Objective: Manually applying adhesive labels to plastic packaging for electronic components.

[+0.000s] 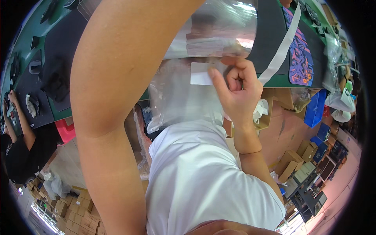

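My right hand [241, 80] is closed, with a small white rectangular label [200, 73] pinched between thumb and fingers. Beneath it, clear plastic film [184, 96] hangs over the table edge down to my white shirt. More glossy clear plastic [223, 29] lies on the table just beyond. My left forearm crosses the upper left and leaves through the top edge. At the top right only fingertips [286, 2] show, apparently those of my left hand; their grip is cut off. Beside them a long white strip [282, 49] slants down toward my right wrist.
A patterned purple mouse pad [300, 53] lies on a black mat at the right. Below the table are an open cardboard box [280, 96] and a blue bin [315, 109]. At the left, a person in black [23, 156] works at the same green table. Cartons [80, 211] are stacked lower left.
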The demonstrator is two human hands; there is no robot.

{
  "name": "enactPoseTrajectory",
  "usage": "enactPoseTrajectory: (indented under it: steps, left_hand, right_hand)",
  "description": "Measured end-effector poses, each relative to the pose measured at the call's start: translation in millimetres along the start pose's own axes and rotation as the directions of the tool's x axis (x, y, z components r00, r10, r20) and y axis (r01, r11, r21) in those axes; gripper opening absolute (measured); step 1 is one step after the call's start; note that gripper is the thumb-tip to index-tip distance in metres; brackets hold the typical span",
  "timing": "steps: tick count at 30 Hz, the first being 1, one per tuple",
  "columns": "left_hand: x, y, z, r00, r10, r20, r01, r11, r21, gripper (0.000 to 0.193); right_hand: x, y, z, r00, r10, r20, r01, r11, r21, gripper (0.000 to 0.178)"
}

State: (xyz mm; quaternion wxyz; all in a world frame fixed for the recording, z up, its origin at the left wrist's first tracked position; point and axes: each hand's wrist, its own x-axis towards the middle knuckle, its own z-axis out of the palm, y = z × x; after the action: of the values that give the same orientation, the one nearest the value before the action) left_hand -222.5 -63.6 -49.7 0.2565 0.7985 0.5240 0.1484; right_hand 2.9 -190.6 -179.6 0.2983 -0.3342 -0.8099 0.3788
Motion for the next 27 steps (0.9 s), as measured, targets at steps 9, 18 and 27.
enactPoseTrajectory:
  steps: [9,18,27]
  left_hand:
    - [-5,-3,6,0.998,0.027,-0.051,-0.03,0.998,-0.061,0.023]
    - [-7,11,13,0.98,-0.13,-0.15,0.133,0.991,0.011,0.025]
    - [-9,14,11,0.965,-0.189,-0.183,0.197,0.98,0.027,0.025]
  right_hand:
    - [-6,3,-19,0.824,-0.421,0.378,0.54,0.786,-0.301,0.067]
    - [-11,-7,-45,0.589,-0.194,0.785,0.63,0.718,-0.295,0.105]
    - [6,0,-46,0.698,-0.566,0.438,0.669,0.734,-0.116,0.078]
